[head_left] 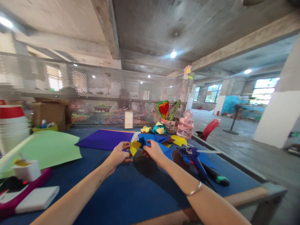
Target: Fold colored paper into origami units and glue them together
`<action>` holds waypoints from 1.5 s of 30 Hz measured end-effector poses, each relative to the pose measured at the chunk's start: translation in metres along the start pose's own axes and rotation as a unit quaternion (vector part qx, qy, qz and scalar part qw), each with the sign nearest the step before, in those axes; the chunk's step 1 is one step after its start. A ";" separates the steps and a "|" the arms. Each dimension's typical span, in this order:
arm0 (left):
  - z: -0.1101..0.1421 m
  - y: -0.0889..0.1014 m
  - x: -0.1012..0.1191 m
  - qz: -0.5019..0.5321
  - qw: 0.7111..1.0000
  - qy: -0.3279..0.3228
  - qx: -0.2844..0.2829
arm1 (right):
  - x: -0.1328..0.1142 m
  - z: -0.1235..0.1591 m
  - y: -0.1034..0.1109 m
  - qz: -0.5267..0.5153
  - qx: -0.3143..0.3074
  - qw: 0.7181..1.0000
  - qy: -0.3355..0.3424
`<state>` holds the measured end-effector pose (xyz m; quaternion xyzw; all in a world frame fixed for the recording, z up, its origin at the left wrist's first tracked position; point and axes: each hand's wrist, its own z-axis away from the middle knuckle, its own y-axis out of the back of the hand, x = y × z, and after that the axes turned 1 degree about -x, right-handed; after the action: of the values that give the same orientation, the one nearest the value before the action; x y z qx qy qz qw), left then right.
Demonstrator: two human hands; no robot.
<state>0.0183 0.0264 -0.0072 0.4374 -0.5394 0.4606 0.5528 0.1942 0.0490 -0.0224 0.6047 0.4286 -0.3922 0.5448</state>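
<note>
My left hand (122,153) pinches a folded yellow paper piece (135,147) between thumb and fingers, above the middle of the table. Close beside it, my right hand (153,151) has its fingers closed on a folded blue paper piece (142,141). The yellow and blue pieces touch or overlap; I cannot tell whether they are joined. Behind the hands lie blue paper sheets (165,150) and yellow paper pieces (179,140). Two folded paper shapes, one yellow (145,129) and one blue and yellow (159,128), sit farther back.
A blue glue gun (198,162) lies at right, with a dark green-tipped tool (217,177). Purple paper (105,139) and light green paper (51,150) cover the left. A pink glass jar (185,127), basket (170,127), power strip (28,192) and cups (12,125) stand around.
</note>
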 end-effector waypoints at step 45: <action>-0.017 0.018 -0.015 -0.330 0.926 -0.141 0.116 | -0.005 0.002 0.005 0.393 0.075 0.912 0.094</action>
<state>0.0041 0.0456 -0.0234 0.7122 -0.3800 0.2454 0.5368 0.1971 0.0461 -0.0163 0.7973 0.1753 -0.1192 0.5651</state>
